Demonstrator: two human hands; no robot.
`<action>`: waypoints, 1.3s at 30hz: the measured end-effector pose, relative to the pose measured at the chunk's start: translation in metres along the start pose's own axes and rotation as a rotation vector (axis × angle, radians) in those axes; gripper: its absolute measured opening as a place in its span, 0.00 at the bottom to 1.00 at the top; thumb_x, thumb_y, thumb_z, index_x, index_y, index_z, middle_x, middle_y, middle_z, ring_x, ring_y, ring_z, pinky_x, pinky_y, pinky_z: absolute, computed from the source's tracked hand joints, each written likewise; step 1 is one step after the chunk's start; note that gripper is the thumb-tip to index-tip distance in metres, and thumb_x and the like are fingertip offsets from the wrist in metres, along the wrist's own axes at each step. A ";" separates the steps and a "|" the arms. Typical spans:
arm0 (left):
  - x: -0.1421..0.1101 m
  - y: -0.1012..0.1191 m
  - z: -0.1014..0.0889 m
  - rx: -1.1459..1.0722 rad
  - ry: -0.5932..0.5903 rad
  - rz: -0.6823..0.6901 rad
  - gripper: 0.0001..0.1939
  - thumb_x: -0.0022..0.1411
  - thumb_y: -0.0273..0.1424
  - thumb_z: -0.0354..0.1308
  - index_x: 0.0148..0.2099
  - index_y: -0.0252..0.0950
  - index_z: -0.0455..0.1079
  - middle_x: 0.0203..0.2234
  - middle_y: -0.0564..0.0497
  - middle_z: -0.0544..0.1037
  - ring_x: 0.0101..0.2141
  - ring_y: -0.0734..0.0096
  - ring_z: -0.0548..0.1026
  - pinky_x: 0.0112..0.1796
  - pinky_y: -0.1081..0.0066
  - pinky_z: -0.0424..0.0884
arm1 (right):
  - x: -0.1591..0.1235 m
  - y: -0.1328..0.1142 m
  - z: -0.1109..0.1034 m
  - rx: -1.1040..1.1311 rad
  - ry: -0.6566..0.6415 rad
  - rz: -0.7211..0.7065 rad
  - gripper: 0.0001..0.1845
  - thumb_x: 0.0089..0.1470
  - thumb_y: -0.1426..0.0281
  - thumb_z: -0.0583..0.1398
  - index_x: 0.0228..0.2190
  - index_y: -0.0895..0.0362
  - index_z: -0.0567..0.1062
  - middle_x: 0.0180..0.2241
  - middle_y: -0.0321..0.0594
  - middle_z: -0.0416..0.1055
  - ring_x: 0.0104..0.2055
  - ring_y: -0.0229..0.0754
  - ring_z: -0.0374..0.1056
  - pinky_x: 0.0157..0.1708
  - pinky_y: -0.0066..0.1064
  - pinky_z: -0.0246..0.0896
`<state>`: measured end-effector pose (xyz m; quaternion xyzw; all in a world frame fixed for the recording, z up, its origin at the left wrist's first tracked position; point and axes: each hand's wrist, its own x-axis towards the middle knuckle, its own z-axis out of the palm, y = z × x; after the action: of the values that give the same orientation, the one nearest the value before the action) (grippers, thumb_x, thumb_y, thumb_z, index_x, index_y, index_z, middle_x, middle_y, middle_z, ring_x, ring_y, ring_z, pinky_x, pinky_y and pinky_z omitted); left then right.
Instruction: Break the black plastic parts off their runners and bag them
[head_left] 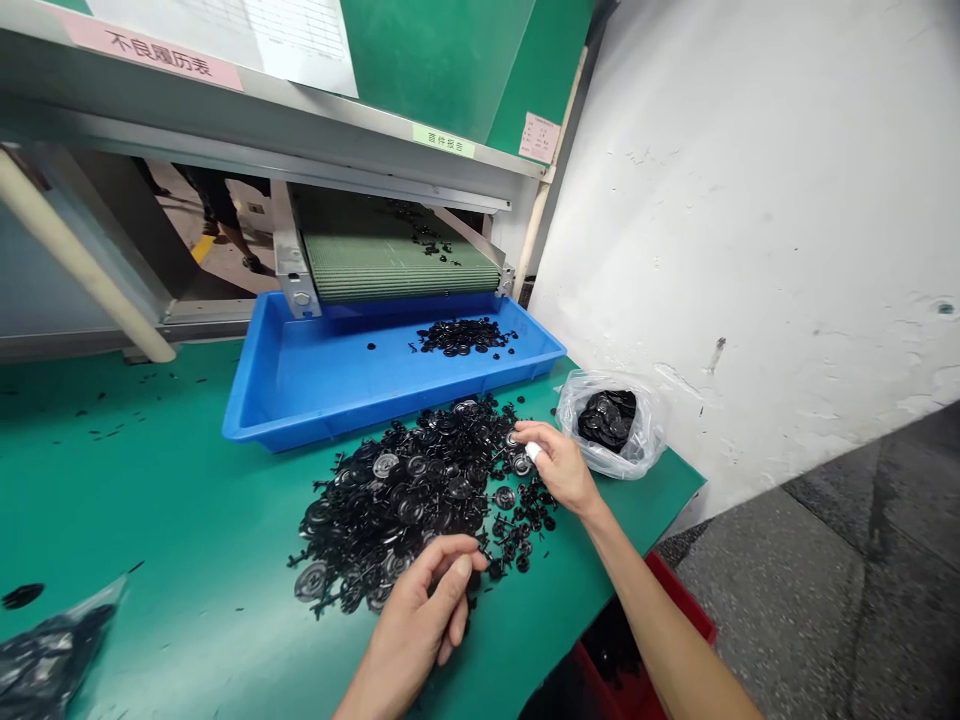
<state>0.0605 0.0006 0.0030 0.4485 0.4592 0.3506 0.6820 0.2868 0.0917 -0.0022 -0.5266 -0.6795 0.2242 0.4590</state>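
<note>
A heap of small black plastic parts [405, 490], round ridged discs mixed with small branched pieces, lies on the green table [187, 540]. My left hand [424, 605] is at the heap's near edge, fingers curled and thumb close to the index finger; what it holds, if anything, is hidden. Over the right side of the heap, my right hand [559, 465] has its fingertips closed at the edge of a black plastic disc [512, 438]. A white cover wraps one of its digits. Just beyond this hand stands an open clear plastic bag [649, 440] with black discs inside.
Behind the heap sits a blue tray [322, 425] holding more black parts, under the end of a green conveyor belt [390, 255]. A filled plastic bag [45, 650] lies at lower left. A red bin [686, 600] stands below the table's right edge, near a white wall [750, 200].
</note>
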 end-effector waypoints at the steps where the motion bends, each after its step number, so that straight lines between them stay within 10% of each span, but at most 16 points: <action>1: -0.001 0.001 0.000 -0.027 -0.004 -0.005 0.19 0.58 0.46 0.58 0.42 0.37 0.68 0.32 0.51 0.77 0.14 0.85 0.57 0.15 0.79 0.51 | -0.003 0.001 0.004 0.026 0.009 0.010 0.19 0.47 0.81 0.50 0.36 0.57 0.76 0.48 0.46 0.72 0.52 0.44 0.69 0.54 0.41 0.62; 11: 0.018 0.023 0.012 -0.041 -0.004 -0.003 0.21 0.58 0.45 0.59 0.48 0.38 0.64 0.35 0.52 0.75 0.15 0.86 0.58 0.14 0.80 0.50 | -0.021 -0.031 0.021 0.389 0.038 0.170 0.11 0.49 0.74 0.55 0.36 0.57 0.74 0.54 0.48 0.68 0.52 0.46 0.70 0.54 0.42 0.62; 18: 0.039 0.019 0.026 0.000 0.005 0.047 0.16 0.59 0.44 0.56 0.41 0.36 0.65 0.12 0.64 0.62 0.12 0.81 0.53 0.14 0.79 0.47 | -0.045 -0.064 0.034 0.409 0.037 0.169 0.14 0.49 0.78 0.54 0.35 0.55 0.76 0.50 0.44 0.71 0.51 0.44 0.70 0.51 0.38 0.66; 23: 0.034 0.024 0.017 0.124 0.074 0.187 0.13 0.59 0.40 0.58 0.41 0.37 0.66 0.20 0.60 0.68 0.17 0.78 0.62 0.20 0.77 0.57 | -0.050 -0.068 0.022 0.122 -0.054 0.098 0.16 0.51 0.79 0.54 0.37 0.54 0.78 0.40 0.41 0.74 0.42 0.42 0.70 0.41 0.32 0.67; 29: 0.023 0.027 0.011 0.162 -0.007 0.162 0.15 0.62 0.43 0.54 0.43 0.38 0.65 0.16 0.61 0.64 0.18 0.77 0.59 0.21 0.76 0.55 | -0.053 -0.064 0.017 0.487 -0.156 0.388 0.05 0.50 0.72 0.61 0.31 0.57 0.75 0.27 0.35 0.71 0.25 0.35 0.67 0.27 0.27 0.66; 34: 0.016 0.016 0.013 0.158 -0.049 0.121 0.17 0.63 0.47 0.51 0.39 0.38 0.64 0.14 0.61 0.64 0.16 0.77 0.55 0.20 0.76 0.52 | -0.063 -0.068 0.028 0.767 -0.024 0.555 0.18 0.46 0.68 0.65 0.41 0.57 0.75 0.34 0.36 0.68 0.27 0.35 0.71 0.28 0.27 0.69; 39: 0.013 0.013 0.011 0.207 0.046 0.150 0.16 0.63 0.46 0.51 0.36 0.39 0.64 0.15 0.61 0.62 0.18 0.75 0.58 0.21 0.76 0.53 | -0.077 -0.076 0.035 0.571 -0.014 0.483 0.11 0.48 0.71 0.62 0.37 0.57 0.76 0.31 0.36 0.71 0.31 0.38 0.72 0.33 0.30 0.70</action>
<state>0.0742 0.0137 0.0134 0.5415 0.4735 0.3616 0.5931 0.2199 0.0009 0.0115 -0.5211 -0.4490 0.5100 0.5165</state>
